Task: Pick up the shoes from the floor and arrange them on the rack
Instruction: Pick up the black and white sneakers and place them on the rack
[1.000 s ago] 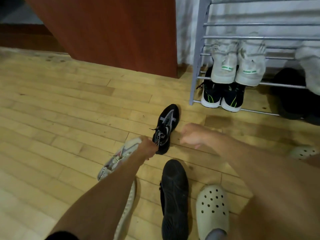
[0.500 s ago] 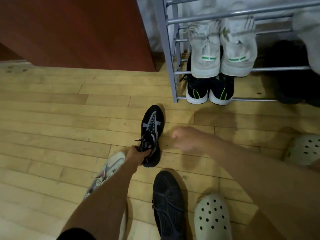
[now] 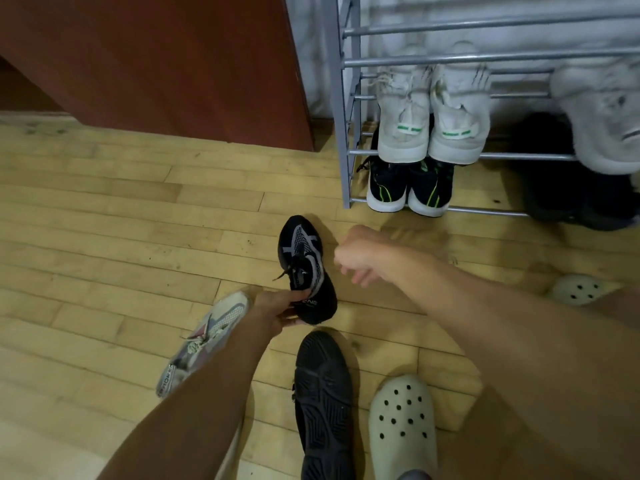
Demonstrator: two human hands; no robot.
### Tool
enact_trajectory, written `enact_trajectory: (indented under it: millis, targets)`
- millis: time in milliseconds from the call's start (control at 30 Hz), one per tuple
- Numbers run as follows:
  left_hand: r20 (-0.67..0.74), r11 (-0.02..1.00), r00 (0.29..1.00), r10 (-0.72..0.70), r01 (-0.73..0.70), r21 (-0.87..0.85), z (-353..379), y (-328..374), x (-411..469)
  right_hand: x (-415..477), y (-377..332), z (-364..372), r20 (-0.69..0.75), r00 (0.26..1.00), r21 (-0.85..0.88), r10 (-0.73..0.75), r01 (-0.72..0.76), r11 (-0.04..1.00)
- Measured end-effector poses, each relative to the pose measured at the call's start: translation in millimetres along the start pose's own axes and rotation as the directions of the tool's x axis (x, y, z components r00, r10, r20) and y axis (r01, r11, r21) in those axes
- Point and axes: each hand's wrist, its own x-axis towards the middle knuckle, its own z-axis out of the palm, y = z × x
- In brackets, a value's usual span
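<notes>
The black-and-grey sneaker (image 3: 304, 258) sits on the wooden floor (image 3: 121, 237) a little in front of the rack's (image 3: 337, 133) left post, toe towards the rack. The left grip (image 3: 273, 311) pinches its heel, thumb on the collar and fingers under the back. Whether the sole is off the boards cannot be told. The right grip (image 3: 360, 258) hangs just to the right of the shoe, fingers loosely curled and holding nothing.

Beside the left grip lies a grey-and-pink sneaker (image 3: 207, 334), partly hidden by the forearm. Nearer the person, a black shoe (image 3: 323, 403) lies sole up, with a pale clog (image 3: 401, 424) just to its right. A second pale clog (image 3: 576, 289) is over by the floor's right edge.

On the rack's left end, a white pair (image 3: 403, 126) stands on the middle rail. A black pair with green stripes (image 3: 386, 183) is on the bottom rail below it. Farther right are a grey shoe (image 3: 602, 126) and dark shoes (image 3: 571, 188) beneath. A red-brown cabinet (image 3: 173, 64) stands left of the rack.
</notes>
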Motion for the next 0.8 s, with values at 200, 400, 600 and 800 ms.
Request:
enact_trajectory:
  millis: [200, 400, 600, 800]
  targets:
    - [-0.024, 0.954, 0.954, 0.299, -0.299, -0.002, -19.6, 53.2, -87.9, -50.1, -0.4, -11.9, -0.093, 0.996, 0.115, -0.007, 0.018, 0.993]
    - [0.077, 0.824, 0.821, 0.566, -0.566, -0.022, -14.2, 94.7, -204.6, -141.3, -24.5, -34.6, -0.166, 0.953, 0.153, -0.255, 0.28, 0.948]
    - [0.221, 0.703, 0.681, 0.699, -0.71, -0.038, 37.9, 113.0, -307.9, -237.6, -11.3, -81.1, -0.46, 0.818, 0.266, -0.346, 0.498, 0.825]
    - [0.455, 0.636, 0.604, 0.655, -0.765, 0.101, 107.3, 110.9, -383.5, -329.4, 40.3, -130.4, -0.592, 0.742, 0.193, -0.316, 0.511, 0.838]
